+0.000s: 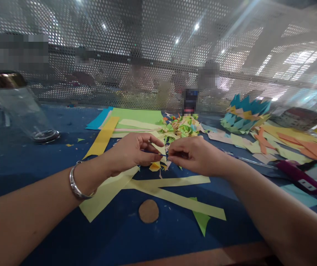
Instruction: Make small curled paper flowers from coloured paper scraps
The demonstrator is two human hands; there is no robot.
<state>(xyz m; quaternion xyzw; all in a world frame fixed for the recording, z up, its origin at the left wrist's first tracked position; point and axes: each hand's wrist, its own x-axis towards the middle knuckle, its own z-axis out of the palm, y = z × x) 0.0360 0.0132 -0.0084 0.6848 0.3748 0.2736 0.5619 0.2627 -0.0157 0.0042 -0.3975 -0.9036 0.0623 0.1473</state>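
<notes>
My left hand (136, 149), with a silver bracelet (76, 181) on its wrist, reaches in from the left with thumb and fingers pinched. My right hand (193, 155) meets it from the right, its fingertips also pressed together. Between the two sets of fingertips is something tiny and thin, too small to name. Just below the fingertips lies a folded yellow paper scrap (155, 167). Pale yellow paper strips (180, 201) lie crossed on the blue table in front of my hands. Closer to me are a round brown disc (148, 211) and a green paper scrap (202, 221).
Behind my hands are a heap of folded paper bits (184, 127) and stacked coloured sheets (140, 115). A glass jar (28, 111) stands left. To the right are a zigzag paper ring (244, 114), loose strips (310, 144) and a purple glue gun (296, 175). A perforated metal screen (114, 70) rises behind.
</notes>
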